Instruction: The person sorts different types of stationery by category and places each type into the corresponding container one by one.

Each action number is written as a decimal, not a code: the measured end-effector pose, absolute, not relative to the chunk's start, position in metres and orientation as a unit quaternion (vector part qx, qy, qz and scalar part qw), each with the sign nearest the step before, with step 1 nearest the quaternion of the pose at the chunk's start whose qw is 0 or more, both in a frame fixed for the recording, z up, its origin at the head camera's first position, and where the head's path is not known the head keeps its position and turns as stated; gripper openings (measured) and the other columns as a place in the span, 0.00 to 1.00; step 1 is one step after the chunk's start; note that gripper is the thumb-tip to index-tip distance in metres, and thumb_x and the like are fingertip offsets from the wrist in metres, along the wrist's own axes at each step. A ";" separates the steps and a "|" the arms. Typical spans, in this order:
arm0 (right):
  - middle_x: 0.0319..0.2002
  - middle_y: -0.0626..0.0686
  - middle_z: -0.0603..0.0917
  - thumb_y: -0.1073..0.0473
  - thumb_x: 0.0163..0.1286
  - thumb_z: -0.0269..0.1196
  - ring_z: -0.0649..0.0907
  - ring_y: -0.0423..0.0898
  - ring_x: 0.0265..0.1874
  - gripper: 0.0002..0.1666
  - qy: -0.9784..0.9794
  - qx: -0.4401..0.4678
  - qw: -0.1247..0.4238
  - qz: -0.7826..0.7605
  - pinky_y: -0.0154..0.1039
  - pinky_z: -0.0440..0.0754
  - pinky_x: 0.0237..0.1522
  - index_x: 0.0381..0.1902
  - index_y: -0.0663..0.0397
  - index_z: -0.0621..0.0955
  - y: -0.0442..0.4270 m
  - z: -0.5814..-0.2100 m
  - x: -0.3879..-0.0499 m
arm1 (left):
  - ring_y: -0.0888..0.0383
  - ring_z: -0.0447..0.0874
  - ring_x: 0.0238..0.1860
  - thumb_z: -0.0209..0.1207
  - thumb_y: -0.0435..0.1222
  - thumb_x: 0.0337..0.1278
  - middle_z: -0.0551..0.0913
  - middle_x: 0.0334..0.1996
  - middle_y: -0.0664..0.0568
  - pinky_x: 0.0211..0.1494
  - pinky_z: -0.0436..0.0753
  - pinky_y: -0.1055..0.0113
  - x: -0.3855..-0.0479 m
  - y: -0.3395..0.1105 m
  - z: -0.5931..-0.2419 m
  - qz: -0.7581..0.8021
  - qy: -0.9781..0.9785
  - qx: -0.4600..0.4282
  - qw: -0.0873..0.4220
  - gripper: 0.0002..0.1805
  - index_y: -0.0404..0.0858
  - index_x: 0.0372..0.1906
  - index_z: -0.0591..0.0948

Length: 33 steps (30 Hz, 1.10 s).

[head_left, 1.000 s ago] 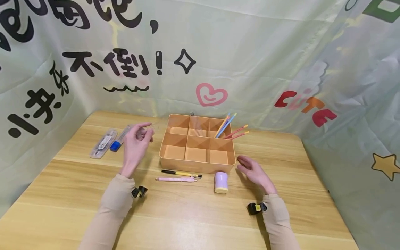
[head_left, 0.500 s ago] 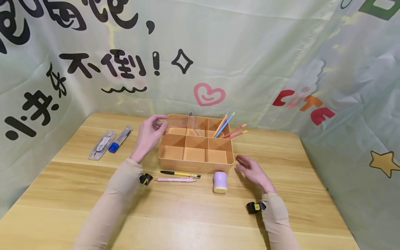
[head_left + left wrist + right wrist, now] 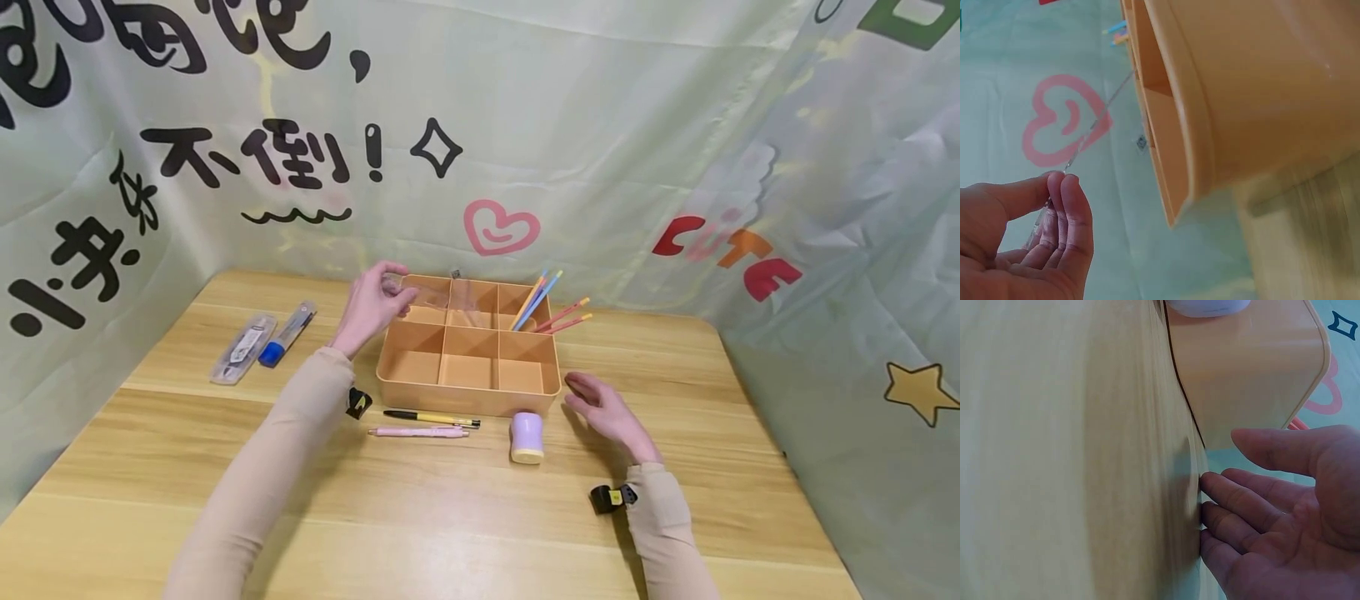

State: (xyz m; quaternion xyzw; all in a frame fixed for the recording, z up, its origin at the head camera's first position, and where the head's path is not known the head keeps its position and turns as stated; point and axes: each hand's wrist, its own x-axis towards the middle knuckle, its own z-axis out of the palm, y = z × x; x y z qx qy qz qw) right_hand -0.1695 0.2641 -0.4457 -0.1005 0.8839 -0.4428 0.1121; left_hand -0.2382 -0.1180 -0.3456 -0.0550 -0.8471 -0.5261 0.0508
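Pinching a clear strip between thumb and fingertips, the left hand is at the upper left corner of the box, centre of the head view. The strip extends over the upper left compartment; contact with the box cannot be determined. The left wrist view shows it nearly edge-on. The right hand, right of centre, is released, fingers loosely extended, just beside the box's lower right corner. Blue and orange pencils and red pencils lean in the upper right compartment. Below the box, on the counter: a yellow-black pen, a pink pen and an upright purple item. Left of frame: a clear case beside a blue-capped tube.
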 end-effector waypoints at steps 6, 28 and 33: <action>0.73 0.73 0.65 0.61 0.79 0.54 0.67 0.67 0.73 0.34 0.884 -0.103 0.110 -0.442 0.61 0.68 0.73 0.74 0.75 0.60 0.266 -0.446 -0.169 | 0.47 0.91 0.31 0.64 0.32 0.64 0.88 0.40 0.30 0.42 0.91 0.56 -0.252 -0.111 -0.347 -0.514 -0.855 -0.059 0.031 0.24 0.28 0.62 0.74; 0.73 0.73 0.65 0.62 0.78 0.53 0.67 0.68 0.72 0.33 0.885 -0.094 0.112 -0.442 0.61 0.68 0.73 0.74 0.75 0.60 0.263 -0.445 -0.169 | 0.37 0.90 0.40 0.61 0.30 0.67 0.88 0.41 0.30 0.41 0.92 0.58 -0.271 -0.082 -0.346 -0.484 -0.870 -0.086 -0.031 0.12 0.25 0.49 0.82; 0.73 0.72 0.64 0.62 0.78 0.53 0.67 0.68 0.73 0.33 0.885 -0.092 0.114 -0.442 0.60 0.67 0.74 0.74 0.74 0.60 0.263 -0.444 -0.168 | 0.44 0.91 0.34 0.59 0.30 0.68 0.89 0.38 0.31 0.38 0.91 0.62 -0.273 -0.077 -0.345 -0.472 -0.876 -0.098 -0.030 0.12 0.25 0.50 0.83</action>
